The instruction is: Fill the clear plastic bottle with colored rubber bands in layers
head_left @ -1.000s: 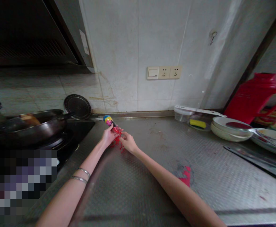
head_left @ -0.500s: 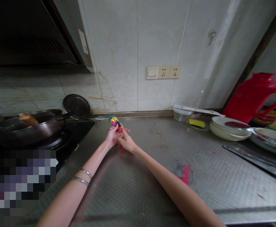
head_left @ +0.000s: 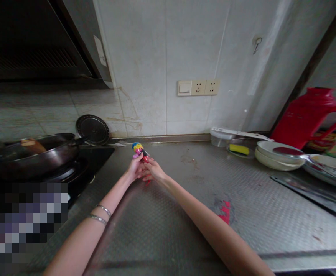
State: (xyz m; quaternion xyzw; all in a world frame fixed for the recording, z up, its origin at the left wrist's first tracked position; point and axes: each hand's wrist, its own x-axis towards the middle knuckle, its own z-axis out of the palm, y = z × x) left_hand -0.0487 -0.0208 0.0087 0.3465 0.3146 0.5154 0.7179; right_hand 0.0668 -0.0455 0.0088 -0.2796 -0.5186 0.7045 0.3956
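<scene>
A small shiny bundle (head_left: 139, 148) with blue, yellow, pink and black parts sticks up from my left hand (head_left: 134, 168), which is closed around its lower part. It looks clear-wrapped, but I cannot make out its kind. My right hand (head_left: 155, 170) presses in from the other side, fingers closed at the red lower end of the bundle. Some red shows between and just below the hands; most of the gripped part is hidden. Both hands are held in front of me over the metal countertop (head_left: 182, 214).
At left a pan (head_left: 50, 153) sits on the black stove, with a round lid (head_left: 92, 130) leaning behind it. To the right are a yellow sponge (head_left: 239, 149), a clear tub (head_left: 220, 138), stacked bowls (head_left: 277, 163), a knife (head_left: 308, 193) and a red thermos jug (head_left: 306, 119).
My right hand's fingers have shifted at the red end, and the red bit that stuck out to the right no longer shows there. The bundle stays in my left hand.
</scene>
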